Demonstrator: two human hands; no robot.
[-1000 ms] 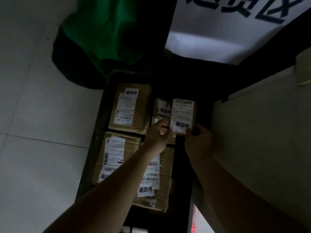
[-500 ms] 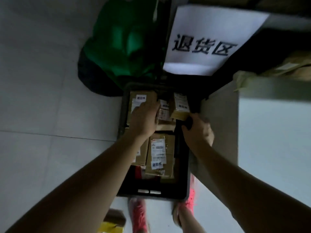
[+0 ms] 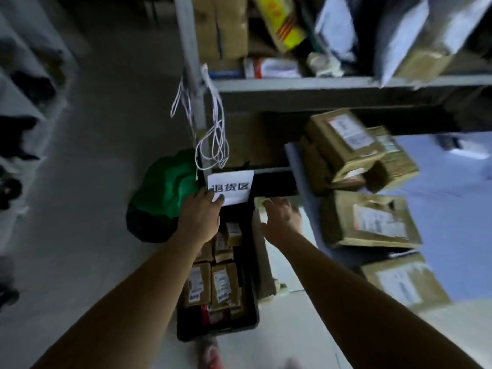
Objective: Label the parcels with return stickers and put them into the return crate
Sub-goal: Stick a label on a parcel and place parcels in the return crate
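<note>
A black return crate stands on the floor below me, holding several brown cardboard parcels with white labels and return stickers. My left hand hovers above the crate's far end with its fingers relaxed and nothing in it. My right hand is beside the table's left corner, fingers loosely spread and empty. Several more brown parcels lie on the table to the right, one pile stacked at its far end.
A white paper sign hangs on the shelf rack above the crate. A green bag sits on the floor left of the crate. The metal rack behind holds boxes and mailers; white cords dangle from its post.
Both hands have let go of the small parcel, which now lies in the crate, and have risen out of it. The view has lifted, bringing the table and the rack into sight.
</note>
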